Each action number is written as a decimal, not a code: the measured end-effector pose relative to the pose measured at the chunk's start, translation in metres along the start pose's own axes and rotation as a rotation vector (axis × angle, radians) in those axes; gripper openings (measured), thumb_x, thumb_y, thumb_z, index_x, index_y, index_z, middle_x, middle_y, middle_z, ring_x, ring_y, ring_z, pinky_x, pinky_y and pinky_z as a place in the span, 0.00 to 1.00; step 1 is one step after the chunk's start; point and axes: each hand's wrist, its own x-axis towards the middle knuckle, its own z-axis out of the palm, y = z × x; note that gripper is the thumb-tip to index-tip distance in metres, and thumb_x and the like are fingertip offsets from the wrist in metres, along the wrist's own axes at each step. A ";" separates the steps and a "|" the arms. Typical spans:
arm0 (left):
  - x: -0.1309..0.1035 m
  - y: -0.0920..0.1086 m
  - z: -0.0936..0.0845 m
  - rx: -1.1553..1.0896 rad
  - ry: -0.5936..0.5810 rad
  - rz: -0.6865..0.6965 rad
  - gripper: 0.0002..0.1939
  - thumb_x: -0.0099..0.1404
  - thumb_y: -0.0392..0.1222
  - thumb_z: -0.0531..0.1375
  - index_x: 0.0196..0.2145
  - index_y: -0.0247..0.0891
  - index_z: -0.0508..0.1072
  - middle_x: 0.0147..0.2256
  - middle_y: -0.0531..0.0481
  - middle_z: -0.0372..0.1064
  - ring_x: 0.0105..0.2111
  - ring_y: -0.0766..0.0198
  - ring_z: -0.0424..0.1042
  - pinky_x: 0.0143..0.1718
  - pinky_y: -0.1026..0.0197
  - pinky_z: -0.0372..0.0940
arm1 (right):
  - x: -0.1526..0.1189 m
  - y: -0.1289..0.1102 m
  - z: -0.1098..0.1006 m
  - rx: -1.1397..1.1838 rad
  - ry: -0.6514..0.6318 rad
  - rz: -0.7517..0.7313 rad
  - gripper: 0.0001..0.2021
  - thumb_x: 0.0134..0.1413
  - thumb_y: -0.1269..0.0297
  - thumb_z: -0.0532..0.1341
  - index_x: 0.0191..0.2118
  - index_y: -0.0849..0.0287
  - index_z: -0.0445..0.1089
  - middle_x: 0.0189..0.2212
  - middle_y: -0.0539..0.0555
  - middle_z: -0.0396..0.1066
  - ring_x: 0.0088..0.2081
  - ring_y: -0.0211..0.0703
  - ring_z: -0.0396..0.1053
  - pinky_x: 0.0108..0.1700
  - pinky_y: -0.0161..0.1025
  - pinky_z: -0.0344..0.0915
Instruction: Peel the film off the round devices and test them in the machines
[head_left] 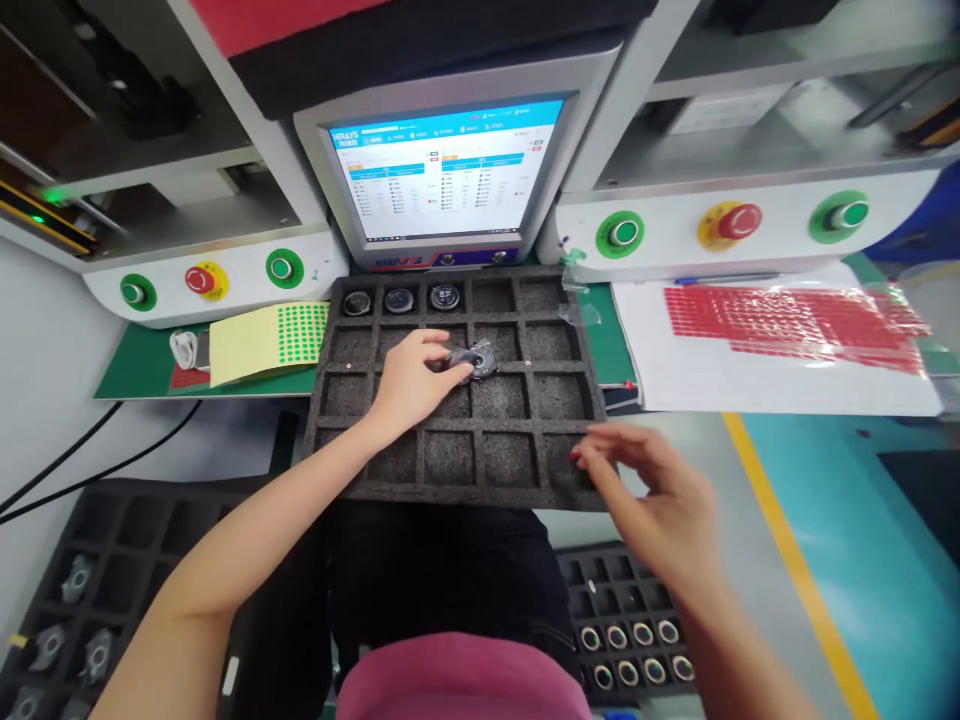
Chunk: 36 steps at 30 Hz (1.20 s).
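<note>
L hand (412, 382) pinching film-wrapped round part (485, 361) over mid foam tray (480, 493), prob. light, hard, film slippery, best held by rim; R hand (667, 495) nr tray's R corner, grip unclear

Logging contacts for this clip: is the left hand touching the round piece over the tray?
Touching. The head view shows the left hand with its thumb laid on the round piece.

foam tray (506, 494): dark grey | sticker sheet (247, 345): pale yellow, green dot grid | floor stripe (799, 565): yellow
</note>
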 end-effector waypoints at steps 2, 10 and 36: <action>-0.004 -0.010 -0.007 0.009 0.016 -0.019 0.04 0.56 0.39 0.68 0.31 0.38 0.81 0.36 0.47 0.78 0.35 0.59 0.76 0.41 0.55 0.70 | 0.026 0.002 0.003 0.001 -0.015 -0.029 0.06 0.57 0.64 0.63 0.41 0.54 0.71 0.29 0.50 0.76 0.29 0.40 0.75 0.35 0.38 0.74; -0.002 -0.028 -0.015 0.073 0.104 -0.001 0.04 0.60 0.35 0.65 0.33 0.38 0.80 0.36 0.48 0.80 0.35 0.61 0.76 0.40 0.59 0.71 | 0.111 0.009 0.072 -0.097 -0.221 0.083 0.19 0.48 0.63 0.67 0.46 0.56 0.65 0.35 0.54 0.79 0.39 0.51 0.77 0.43 0.50 0.72; -0.006 0.008 -0.008 0.083 -0.236 0.312 0.07 0.64 0.31 0.60 0.28 0.39 0.74 0.44 0.49 0.79 0.47 0.58 0.77 0.51 0.55 0.69 | 0.117 0.003 0.086 -0.290 -0.389 -0.305 0.15 0.56 0.74 0.53 0.50 0.59 0.62 0.37 0.57 0.74 0.38 0.50 0.74 0.39 0.42 0.68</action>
